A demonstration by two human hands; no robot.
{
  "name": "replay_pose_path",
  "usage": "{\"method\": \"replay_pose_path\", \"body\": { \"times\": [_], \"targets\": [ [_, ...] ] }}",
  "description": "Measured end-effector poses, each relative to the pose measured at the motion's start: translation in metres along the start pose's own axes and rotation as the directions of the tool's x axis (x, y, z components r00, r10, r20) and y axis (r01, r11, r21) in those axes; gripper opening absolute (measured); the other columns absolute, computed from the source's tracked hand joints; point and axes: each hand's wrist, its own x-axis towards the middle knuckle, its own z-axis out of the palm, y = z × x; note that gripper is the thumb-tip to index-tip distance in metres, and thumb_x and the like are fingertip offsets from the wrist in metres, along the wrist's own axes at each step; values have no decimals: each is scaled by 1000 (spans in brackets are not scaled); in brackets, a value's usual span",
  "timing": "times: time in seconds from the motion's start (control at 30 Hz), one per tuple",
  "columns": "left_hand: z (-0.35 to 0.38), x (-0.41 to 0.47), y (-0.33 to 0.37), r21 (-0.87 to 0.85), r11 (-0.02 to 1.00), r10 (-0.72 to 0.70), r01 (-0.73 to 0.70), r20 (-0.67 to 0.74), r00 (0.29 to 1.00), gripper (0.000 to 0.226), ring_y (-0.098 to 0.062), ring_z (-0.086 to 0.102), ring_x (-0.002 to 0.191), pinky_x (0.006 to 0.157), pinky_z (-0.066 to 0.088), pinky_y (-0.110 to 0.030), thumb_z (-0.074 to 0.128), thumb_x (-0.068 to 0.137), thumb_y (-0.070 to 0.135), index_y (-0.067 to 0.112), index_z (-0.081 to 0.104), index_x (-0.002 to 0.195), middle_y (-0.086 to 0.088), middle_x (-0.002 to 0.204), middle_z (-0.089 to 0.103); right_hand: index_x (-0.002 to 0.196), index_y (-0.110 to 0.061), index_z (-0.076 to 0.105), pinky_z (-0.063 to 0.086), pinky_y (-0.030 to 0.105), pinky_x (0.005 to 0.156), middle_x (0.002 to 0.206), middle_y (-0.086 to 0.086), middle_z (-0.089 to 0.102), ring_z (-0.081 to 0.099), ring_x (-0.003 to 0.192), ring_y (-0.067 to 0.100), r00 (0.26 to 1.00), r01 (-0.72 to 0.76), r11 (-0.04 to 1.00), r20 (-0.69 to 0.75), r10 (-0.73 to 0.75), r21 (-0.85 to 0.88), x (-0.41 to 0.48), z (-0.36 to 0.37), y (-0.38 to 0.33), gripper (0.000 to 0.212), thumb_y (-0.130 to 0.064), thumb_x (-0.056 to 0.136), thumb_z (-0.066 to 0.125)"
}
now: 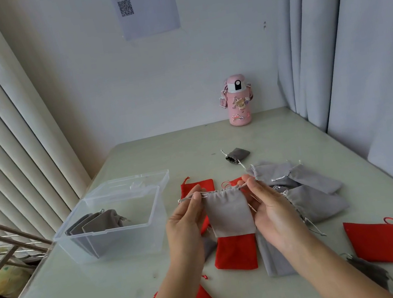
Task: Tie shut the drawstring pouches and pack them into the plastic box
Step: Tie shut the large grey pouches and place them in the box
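Pouch (230, 214), grey, hangs at frame centre, its drawstring ends pinched by the left hand (186, 224) and right hand (269, 210). Clear box (127, 241), centre left, lid open, holds several grey pouches (96, 226). Loose red and grey ones lie around.

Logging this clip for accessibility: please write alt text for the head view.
Two hands hold a grey drawstring pouch above the table, left hand and right hand each pinching the cord at its gathered mouth. An open plastic box holding grey pouches stands to the left; loose grey and red pouches lie around, a pink bottle behind.
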Motion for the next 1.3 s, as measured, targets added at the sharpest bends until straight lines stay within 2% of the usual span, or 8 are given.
{"method": "replay_pose_path", "body": {
  "times": [0.17,0.3,0.5,0.67,0.77,1.03,1.13,1.3],
  "targets": [
    [1,-1,6,-89,996,-8,6,-22,1000,19,-10,69,73,72,57,-19,53,91,12,5,71,90,-4,79,72,78,-17,78,52,27,80,84,2,72,68,82,14,1000,-19,1000,-11,20,22,1,-3,0,57,-45,31,95],
    [0,2,8,-161,986,-53,47,-32,998,20,-12,70,75,80,55,-23,52,94,16,5,68,95,-5,81,72,78,-19,79,49,26,79,85,-1,71,68,78,11,997,-72,997,-35,73,32,-4,1,-4,17,-33,70,72],
    [-4,4,17,-248,967,-81,62,-69,994,24,-10,68,75,81,47,-25,44,96,14,8,67,91,-1,84,73,87,-20,78,46,24,82,84,-3,71,68,79,7,993,-93,994,-73,97,58,-3,-2,-9,20,-27,81,59],
    [-11,9,28,-264,964,-43,17,-93,995,23,-10,66,78,72,47,-22,41,97,12,10,63,88,4,76,73,90,-19,72,53,17,72,84,-6,72,68,77,3,989,0,998,-145,10,70,1,-6,-25,16,-24,85,57],
    [-10,9,28,-242,970,-30,13,-68,997,23,-6,67,71,71,47,-21,42,97,12,11,61,85,4,74,72,90,-18,69,50,17,80,81,-7,73,66,80,2,982,51,996,-187,-36,76,1,-8,-32,18,-20,94,51],
    [-3,7,24,-285,959,-18,7,-38,999,25,-8,67,70,78,49,-22,40,97,8,7,61,84,1,71,71,80,-18,75,55,16,64,83,-5,73,70,74,3,979,104,981,-191,-72,162,2,-10,-38,28,-18,95,51],
    [-1,7,22,-323,944,-57,61,22,998,30,-11,70,69,72,57,-24,38,99,11,8,60,79,-1,69,70,92,-16,67,55,17,63,78,-5,72,69,72,4,986,86,979,-156,-57,183,4,-13,-41,16,-19,92,52],
    [2,1,17,-207,970,-100,126,128,987,31,-11,61,51,52,53,-20,38,100,18,7,57,79,0,54,55,84,-14,76,52,16,64,66,-4,62,61,67,4,997,72,996,-7,-73,-57,5,-11,-42,21,-28,69,72]
  ]
}}
